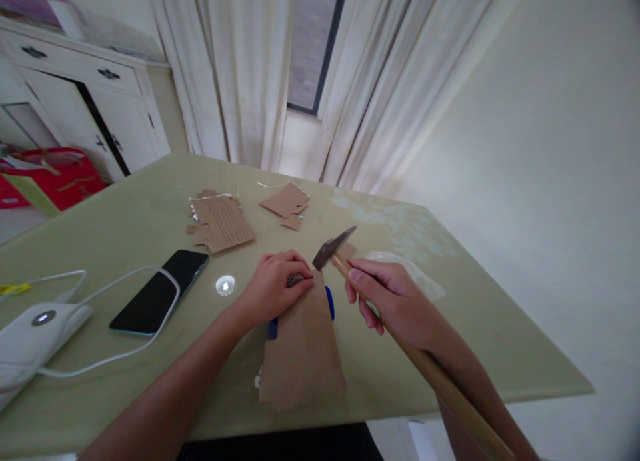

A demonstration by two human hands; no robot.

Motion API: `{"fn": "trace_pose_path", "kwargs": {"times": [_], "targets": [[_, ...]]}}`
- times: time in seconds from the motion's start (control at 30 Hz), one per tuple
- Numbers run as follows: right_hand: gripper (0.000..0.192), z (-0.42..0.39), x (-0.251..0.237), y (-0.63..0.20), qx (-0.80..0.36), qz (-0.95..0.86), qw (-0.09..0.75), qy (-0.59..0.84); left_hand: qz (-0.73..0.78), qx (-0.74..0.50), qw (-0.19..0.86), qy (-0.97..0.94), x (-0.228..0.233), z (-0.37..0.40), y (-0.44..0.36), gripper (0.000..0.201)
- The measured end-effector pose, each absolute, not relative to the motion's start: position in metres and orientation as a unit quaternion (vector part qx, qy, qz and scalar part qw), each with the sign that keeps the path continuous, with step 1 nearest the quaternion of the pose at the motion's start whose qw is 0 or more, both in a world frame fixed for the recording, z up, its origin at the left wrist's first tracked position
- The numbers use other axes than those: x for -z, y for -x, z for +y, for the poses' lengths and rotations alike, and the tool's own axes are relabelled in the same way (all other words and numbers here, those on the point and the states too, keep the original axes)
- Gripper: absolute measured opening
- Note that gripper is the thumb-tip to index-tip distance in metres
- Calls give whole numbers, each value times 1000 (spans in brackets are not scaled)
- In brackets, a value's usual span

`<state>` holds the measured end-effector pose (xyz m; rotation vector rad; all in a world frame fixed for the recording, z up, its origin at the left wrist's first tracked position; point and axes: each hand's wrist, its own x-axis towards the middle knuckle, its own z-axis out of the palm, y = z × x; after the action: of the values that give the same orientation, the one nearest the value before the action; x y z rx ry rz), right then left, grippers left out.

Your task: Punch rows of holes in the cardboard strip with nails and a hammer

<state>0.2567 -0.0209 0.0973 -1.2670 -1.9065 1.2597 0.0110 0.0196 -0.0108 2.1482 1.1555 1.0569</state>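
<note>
My right hand (385, 289) is closed round the wooden handle of a hammer (327, 252). The metal head is beside my left fingertips, over the far edge of a brown cardboard piece (305, 354). That cardboard lies on the table near its front, with blue parts (330, 303) showing from under both sides. At its far end my left hand (280, 281) rests, thumb and fingers pinching a small dark metal piece (296, 280). The fingers cover most of this piece, so its kind is hidden.
Torn cardboard pieces (227, 224) and cardboard scraps (287, 201) lie farther back on the pale green table (500, 328). Left of me are a phone (155, 301), a white cable (110, 361) and a white power strip (45, 334). Clear plastic (415, 274) lies behind my right hand.
</note>
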Motion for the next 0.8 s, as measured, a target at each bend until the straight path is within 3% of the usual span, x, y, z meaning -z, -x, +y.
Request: {"fn": "trace_pose_path", "kwargs": {"times": [0.13, 0.33, 0.47, 0.6, 0.8], "targets": [[44, -23, -97, -257, -471, -682, 317, 461, 424, -381, 247, -783, 10, 20, -12, 11], [45, -19, -71, -262, -477, -694, 223, 491, 423, -378, 243, -787, 11, 20, -10, 11], [44, -21, -88, -265, -465, -674, 305, 486, 437, -374, 247, -780, 9, 20, -12, 8], [43, -25, -104, -266, -461, -658, 362, 473, 467, -345, 237, -779, 5, 17, -13, 30], [42, -22, -74, -260, -495, -691, 239, 470, 473, -326, 219, -789, 4, 15, -12, 46]]}}
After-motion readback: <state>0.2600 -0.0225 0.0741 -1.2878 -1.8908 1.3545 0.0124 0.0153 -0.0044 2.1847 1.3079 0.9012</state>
